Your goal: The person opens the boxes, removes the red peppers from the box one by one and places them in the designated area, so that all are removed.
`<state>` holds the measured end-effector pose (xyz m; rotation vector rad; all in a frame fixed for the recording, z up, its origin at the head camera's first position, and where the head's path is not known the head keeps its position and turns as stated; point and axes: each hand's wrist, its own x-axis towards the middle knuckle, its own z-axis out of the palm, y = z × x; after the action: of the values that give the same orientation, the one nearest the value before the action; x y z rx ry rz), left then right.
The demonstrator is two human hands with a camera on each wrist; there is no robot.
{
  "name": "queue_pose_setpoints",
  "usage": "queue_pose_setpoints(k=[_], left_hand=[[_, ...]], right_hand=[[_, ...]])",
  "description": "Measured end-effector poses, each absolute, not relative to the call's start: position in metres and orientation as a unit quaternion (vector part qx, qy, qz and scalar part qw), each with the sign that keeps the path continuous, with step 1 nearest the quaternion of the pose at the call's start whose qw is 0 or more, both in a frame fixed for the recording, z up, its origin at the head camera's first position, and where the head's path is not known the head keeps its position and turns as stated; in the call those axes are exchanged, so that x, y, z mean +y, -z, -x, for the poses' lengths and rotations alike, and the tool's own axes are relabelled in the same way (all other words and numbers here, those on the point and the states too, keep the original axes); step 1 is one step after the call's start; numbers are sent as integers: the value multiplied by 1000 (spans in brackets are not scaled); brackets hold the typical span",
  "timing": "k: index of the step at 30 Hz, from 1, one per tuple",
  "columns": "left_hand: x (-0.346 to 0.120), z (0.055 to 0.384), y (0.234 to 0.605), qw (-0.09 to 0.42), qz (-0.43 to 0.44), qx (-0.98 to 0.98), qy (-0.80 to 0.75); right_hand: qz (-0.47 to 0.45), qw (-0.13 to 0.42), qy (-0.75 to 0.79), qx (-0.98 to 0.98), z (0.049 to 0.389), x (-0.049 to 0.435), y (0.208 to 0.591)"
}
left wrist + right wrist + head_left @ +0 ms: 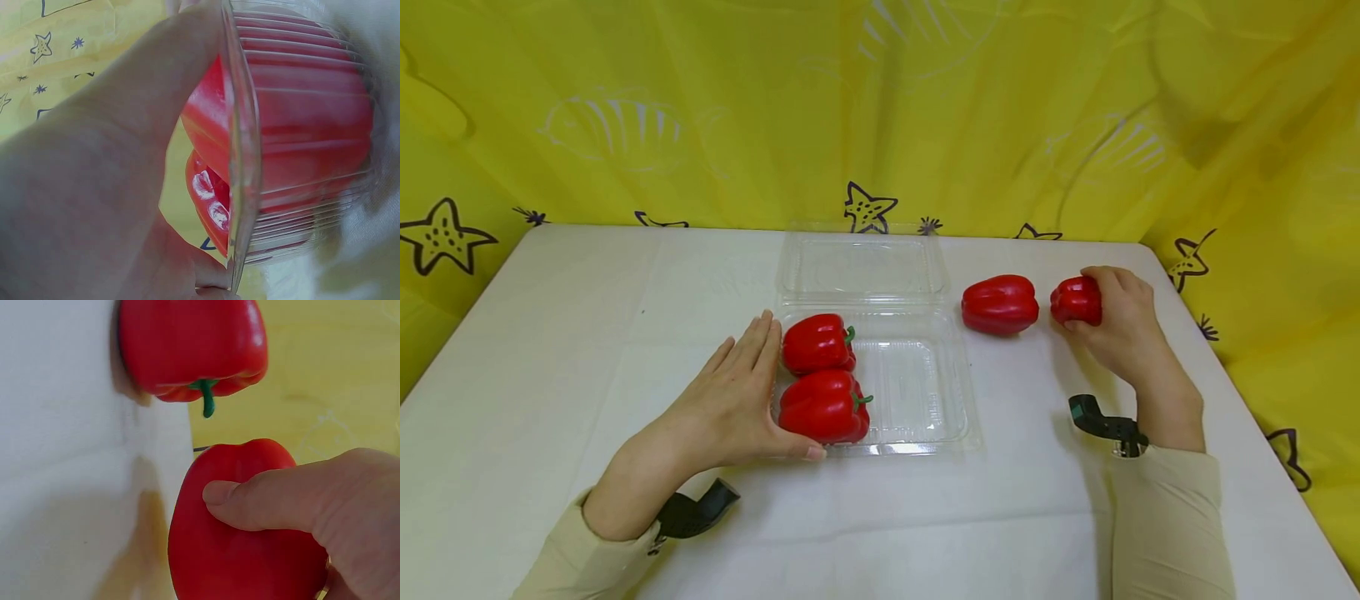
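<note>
My right hand (1123,321) grips a red bell pepper (1077,301) at the right of the table. In the right wrist view the thumb (256,503) presses on that pepper (231,556). To its left, another red bell pepper (1000,305) lies on its side. With straight fingers, my left hand (726,412) rests along the left edge of an open clear plastic clamshell container (962,375). Two red bell peppers with green stems, a rear one (814,343) and a front one (822,408), lie in the container's left half. The left palm is hidden in the head view.
The container's clear lid (861,265) lies folded back towards the rear. A white cloth (925,525) covers the table. Yellow curtains (737,117) with starfish and fish prints hang behind and at both sides.
</note>
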<state>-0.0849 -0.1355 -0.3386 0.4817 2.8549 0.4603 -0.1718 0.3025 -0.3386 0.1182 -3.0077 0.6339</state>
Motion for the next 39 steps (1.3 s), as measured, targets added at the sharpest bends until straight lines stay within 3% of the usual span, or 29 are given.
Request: queue_pose_setpoints(k=[11,21,30,39], left_hand=[[-135,85,338,107,-165,968,-158],[-135,86,338,107,-167,967,-159],[-136,85,339,107,-164,967,-162],[-136,86,339,105,-167,967,-160]], right_hand=[[-37,8,-202,-979,177,304,351],[-59,17,-199,-978,174,301,345],[-62,-7,-198,-978,173,295,337],[-78,47,-222,-971,159,280,313]])
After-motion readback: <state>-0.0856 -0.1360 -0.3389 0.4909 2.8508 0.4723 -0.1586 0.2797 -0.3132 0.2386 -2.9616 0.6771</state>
